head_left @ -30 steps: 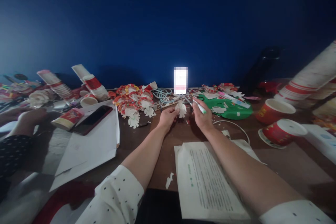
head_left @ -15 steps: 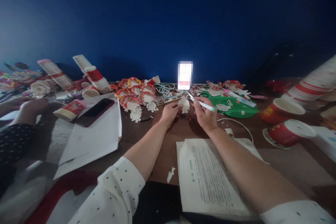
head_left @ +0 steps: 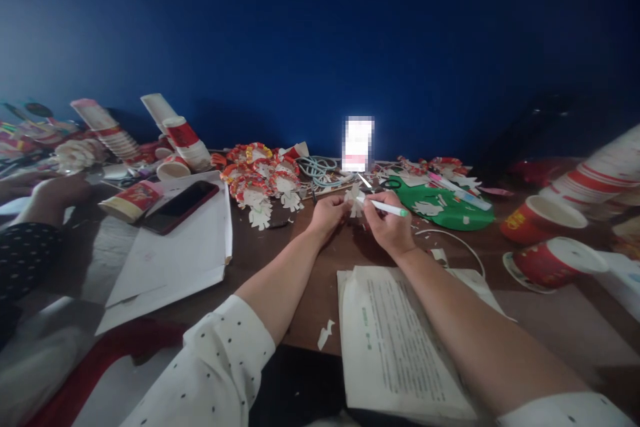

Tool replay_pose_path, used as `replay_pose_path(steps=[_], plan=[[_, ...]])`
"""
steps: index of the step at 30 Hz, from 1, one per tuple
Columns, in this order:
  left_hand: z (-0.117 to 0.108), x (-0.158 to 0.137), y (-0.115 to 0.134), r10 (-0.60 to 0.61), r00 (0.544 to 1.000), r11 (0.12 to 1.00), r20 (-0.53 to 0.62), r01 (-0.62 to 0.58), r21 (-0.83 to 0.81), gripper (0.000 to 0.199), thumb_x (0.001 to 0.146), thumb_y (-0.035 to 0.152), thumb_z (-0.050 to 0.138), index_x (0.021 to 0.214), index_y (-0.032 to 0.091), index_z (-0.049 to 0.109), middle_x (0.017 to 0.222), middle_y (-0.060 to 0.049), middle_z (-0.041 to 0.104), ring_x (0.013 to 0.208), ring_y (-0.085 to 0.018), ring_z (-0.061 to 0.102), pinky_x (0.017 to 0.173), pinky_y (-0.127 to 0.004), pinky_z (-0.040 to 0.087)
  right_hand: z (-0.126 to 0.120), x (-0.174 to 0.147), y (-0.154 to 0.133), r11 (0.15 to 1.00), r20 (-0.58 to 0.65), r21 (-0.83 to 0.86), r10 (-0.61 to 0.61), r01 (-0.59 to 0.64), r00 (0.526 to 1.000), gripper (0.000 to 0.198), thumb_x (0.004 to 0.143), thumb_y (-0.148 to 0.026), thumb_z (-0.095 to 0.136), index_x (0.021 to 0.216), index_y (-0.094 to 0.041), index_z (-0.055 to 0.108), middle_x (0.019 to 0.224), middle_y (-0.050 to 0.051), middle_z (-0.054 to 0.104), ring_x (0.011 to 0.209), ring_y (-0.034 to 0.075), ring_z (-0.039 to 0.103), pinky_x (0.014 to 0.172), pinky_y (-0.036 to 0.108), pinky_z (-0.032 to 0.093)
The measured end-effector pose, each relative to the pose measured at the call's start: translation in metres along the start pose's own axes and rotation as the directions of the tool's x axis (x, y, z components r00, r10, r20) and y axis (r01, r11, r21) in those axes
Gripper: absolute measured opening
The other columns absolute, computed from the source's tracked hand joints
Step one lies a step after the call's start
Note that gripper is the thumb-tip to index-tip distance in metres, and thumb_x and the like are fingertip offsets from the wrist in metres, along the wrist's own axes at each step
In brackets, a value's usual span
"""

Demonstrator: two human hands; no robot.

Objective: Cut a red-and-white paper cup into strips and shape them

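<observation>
My left hand (head_left: 330, 215) is closed, its fingertips pinching the left edge of a small white paper cutout (head_left: 356, 205). A white marker with a green end (head_left: 387, 206) sits in my right hand (head_left: 393, 227), which is closed around it. The marker's tip points left and reaches the cutout; I cannot tell what marks are on the paper. Just behind my hands a bright phone screen (head_left: 357, 144), blurred out, stands upright against the blue wall. Between my forearms and nearer to me lies a printed booklet (head_left: 395, 340).
Red-and-white paper crafts (head_left: 260, 177) are heaped left of centre. A green sheet (head_left: 465, 217) with paper scraps lies to the right, beside red paper cups (head_left: 543, 221). On the left, a dark phone (head_left: 183, 207) rests on white card (head_left: 165, 267). Another person's hand (head_left: 60, 195) is at far left.
The marker has swung lower and flatter, its tip moving from above the paper cutout down onto it. My left hand keeps its pinch. The view has shifted slightly.
</observation>
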State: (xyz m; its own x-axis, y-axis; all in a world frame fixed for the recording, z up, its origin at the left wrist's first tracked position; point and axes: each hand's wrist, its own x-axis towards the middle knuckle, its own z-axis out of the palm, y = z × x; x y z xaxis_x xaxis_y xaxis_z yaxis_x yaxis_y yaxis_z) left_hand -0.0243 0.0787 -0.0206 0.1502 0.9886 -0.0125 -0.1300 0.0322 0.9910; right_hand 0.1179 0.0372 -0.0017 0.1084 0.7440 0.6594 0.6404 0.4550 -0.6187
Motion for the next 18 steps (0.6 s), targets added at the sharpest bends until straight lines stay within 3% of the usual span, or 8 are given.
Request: replay_pose_path(steps=[5,18], plan=[[-0.0001,-0.0003,0.0005,-0.019,1.000,1.000,-0.015,0.019,0.005,0.028,0.068,0.039,0.072,0.065,0.014,0.059,0.048,0.005,0.046,0.040,-0.004,0.035,0.042,-0.019,0.021,0.0019,-0.0003,0.0021,0.998,-0.004,-0.023,-0.050,0.050,0.999,0.017,0.087,-0.034,0.057,0.089,-0.018,0.064,0.085,0.007,0.069,0.076,0.018,0.065,0.073,0.030,0.050],[-0.0003,0.0003,-0.0001,-0.036,0.999,0.999,-0.016,0.037,0.034,0.025,0.070,0.039,0.072,0.068,0.015,0.063,0.045,0.005,0.045,0.040,-0.005,0.035,0.041,-0.019,0.022,0.0040,0.0002,0.0043,0.995,-0.027,-0.039,-0.093,0.092,0.995,0.014,0.086,-0.032,0.058,0.086,-0.020,0.063,0.082,0.006,0.070,0.075,0.019,0.065,0.073,0.031,0.052]])
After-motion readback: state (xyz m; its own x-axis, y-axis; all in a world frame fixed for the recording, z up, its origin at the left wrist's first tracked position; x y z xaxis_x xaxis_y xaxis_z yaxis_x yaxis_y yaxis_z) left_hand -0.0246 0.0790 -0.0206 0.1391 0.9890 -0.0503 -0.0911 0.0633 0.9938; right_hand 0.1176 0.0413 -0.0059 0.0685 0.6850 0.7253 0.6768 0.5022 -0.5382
